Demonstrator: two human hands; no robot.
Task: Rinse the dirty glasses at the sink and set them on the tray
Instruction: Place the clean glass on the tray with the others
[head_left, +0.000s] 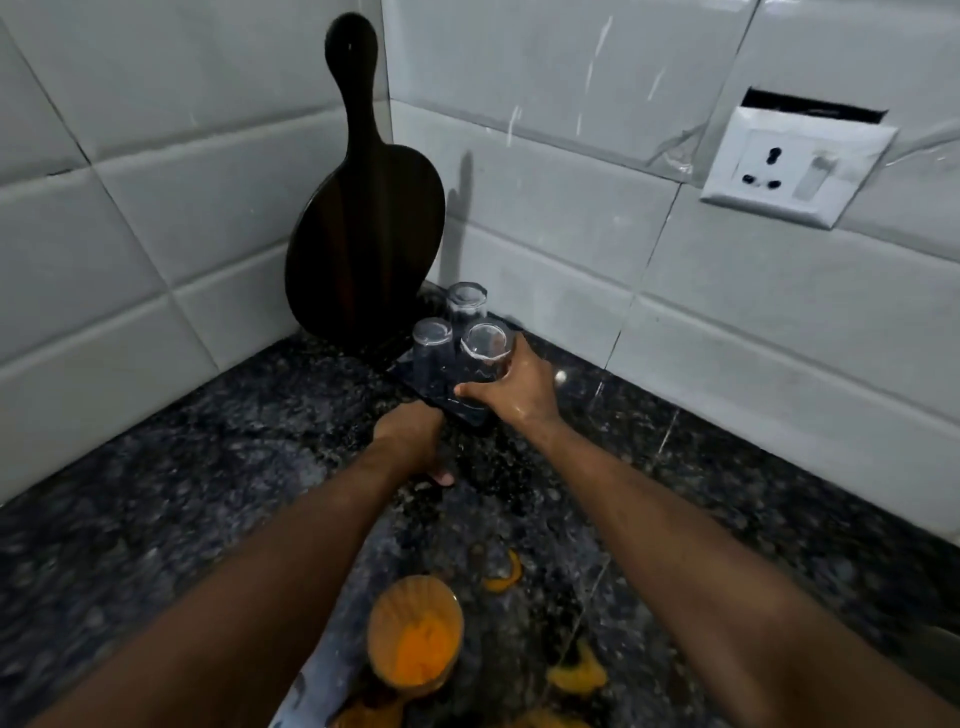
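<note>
- Chopping board (363, 218), dark and long-handled, is leaning upright in the tiled corner, just behind the tray.
- The left hand (410, 436) is resting knuckles-up on the granite counter (156, 493) at the tray's near corner. Its fingers are tucked out of sight, so I cannot tell whether it is gripping the edge or only bracing.
- A dirty glass (415, 636), coated in orange residue, is standing close to the person, with orange spills (576, 675) lying beside it, so I judge more rinsing is waiting.
- The tray (470, 414), small and dark, is sitting in the counter's corner, carrying a left glass (434, 338) and a back glass (466, 301), both apparently mouth-down.
- The right hand (511, 387), wet, is wrapping its fingers round the third glass (485, 345), which is sitting at the tray's right side, close against the other two.
- Doing this well, to my eye, means easing the slippery glass down flat, keeping it from knocking the others, and letting go only once it is standing steady.
- A wall socket (795, 166) is sitting far right. No brand, label or writing is showing legibly anywhere.
</note>
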